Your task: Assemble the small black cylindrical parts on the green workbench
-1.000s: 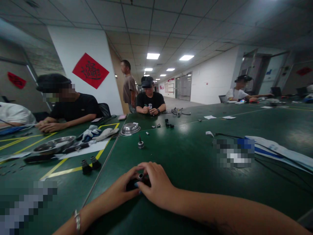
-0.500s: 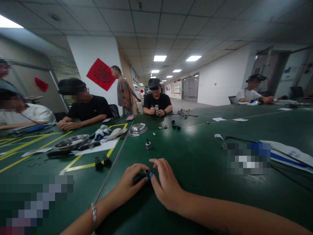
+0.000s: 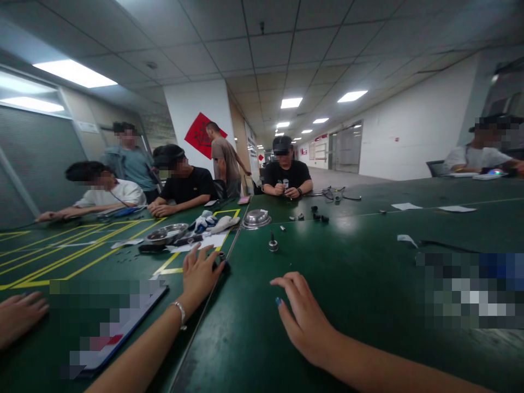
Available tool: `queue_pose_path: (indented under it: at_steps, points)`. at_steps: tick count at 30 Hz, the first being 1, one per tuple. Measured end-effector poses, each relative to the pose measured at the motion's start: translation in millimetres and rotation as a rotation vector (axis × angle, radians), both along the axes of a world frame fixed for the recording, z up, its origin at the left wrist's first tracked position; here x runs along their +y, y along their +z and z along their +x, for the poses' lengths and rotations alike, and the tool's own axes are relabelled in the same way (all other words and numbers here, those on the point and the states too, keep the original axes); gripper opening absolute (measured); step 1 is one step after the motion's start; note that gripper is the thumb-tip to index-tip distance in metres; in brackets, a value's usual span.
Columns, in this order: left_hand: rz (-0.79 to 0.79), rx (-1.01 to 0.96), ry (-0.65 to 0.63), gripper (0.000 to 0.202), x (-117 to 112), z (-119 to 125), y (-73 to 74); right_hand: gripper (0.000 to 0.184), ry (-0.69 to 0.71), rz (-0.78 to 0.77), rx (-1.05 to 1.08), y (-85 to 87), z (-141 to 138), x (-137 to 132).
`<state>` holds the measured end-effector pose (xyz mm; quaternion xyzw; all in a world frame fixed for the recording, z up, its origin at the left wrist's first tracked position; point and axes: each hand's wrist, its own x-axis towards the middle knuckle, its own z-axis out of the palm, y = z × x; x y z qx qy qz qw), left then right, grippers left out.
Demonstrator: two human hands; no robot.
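My left hand (image 3: 200,275) is at the left of the table seam, with thumb and forefinger around a small dark cylindrical part (image 3: 221,256) with a hollow top. Its other fingers are stretched out, and the hand covers the place where two similar black parts stood. Beyond it, my right hand (image 3: 301,314) hovers low over the green table, thumb and fingers apart, holding nothing. A short metal piece with an upright pin (image 3: 273,244) stands forward of my right hand.
Farther off are a shiny metal bowl (image 3: 256,219), gloves (image 3: 223,224), a metal dish (image 3: 167,233) and several small dark fittings (image 3: 320,217). Another person's hand (image 3: 24,316) rests at the left edge, near a blurred flat object (image 3: 135,322). Co-workers sit around the table.
My left hand has moved left and forward with the dark cylindrical part, away from my right hand. My right hand stays behind, now empty. The view has swung left.
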<state>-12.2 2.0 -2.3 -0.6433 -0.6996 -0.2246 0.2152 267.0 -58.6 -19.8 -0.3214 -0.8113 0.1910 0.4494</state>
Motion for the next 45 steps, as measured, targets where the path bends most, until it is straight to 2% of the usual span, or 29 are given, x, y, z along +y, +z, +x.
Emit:
queue_pose_path:
  at_steps: [4, 7, 9, 14, 22, 32, 39, 45]
  points:
    - [0.01, -0.008, 0.086, 0.047, 5, -19, -5.2, 0.04, 0.01, 0.009, -0.01, -1.2, 0, 1]
    - [0.051, -0.081, 0.027, 0.055, 10, -26, -10.3, 0.039, 0.024, -0.007, -0.026, 0.5, 0, 0]
    - [0.075, -0.197, -0.018, 0.056, 12, -29, -12.2, 0.038, 0.029, -0.014, -0.036, 1.4, 0, -1]
    - [-0.028, -0.43, 0.053, 0.044, 14, -34, -11.2, 0.036, 0.032, -0.001, -0.05, -0.1, -1, -2]
    - [-0.134, -0.424, 0.083, 0.02, 12, -31, -6.5, 0.039, 0.042, -0.001, -0.078, 0.6, -1, -3]
    - [-0.214, -0.21, 0.099, 0.022, 10, -23, 0.6, 0.041, 0.053, 0.011, -0.103, -0.6, -1, -3]
    - [-0.205, 0.084, 0.087, 0.029, -4, -4, 7.5, 0.04, 0.054, 0.023, -0.123, -3.6, -2, -1]
    - [-0.147, 0.448, 0.09, 0.04, -10, -1, 11.2, 0.039, 0.059, 0.035, -0.144, -4.1, -3, -2]
